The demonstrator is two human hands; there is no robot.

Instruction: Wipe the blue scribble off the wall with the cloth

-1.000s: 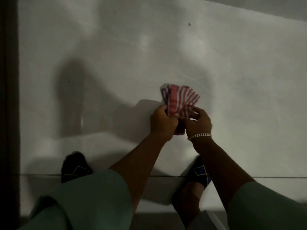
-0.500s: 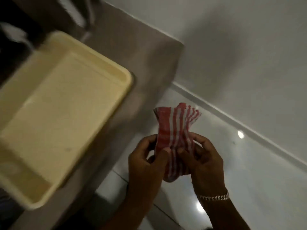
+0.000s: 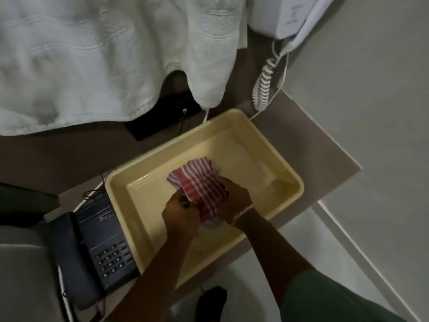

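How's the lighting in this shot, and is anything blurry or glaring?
Head view: dim, flat indoor light; the cloth and both hands, left and right, read fairly sharp over the yellow tray; no strong glare, only a soft sheen on the tray floor; the dark phone loses detail in shadow; edges bend slightly from the wide lens.

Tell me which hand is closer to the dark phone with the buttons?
The left hand. It holds the striped cloth over the yellow tray, on the side toward the phone. The right hand, with the bracelet, holds the cloth's other side, farther from the phone.
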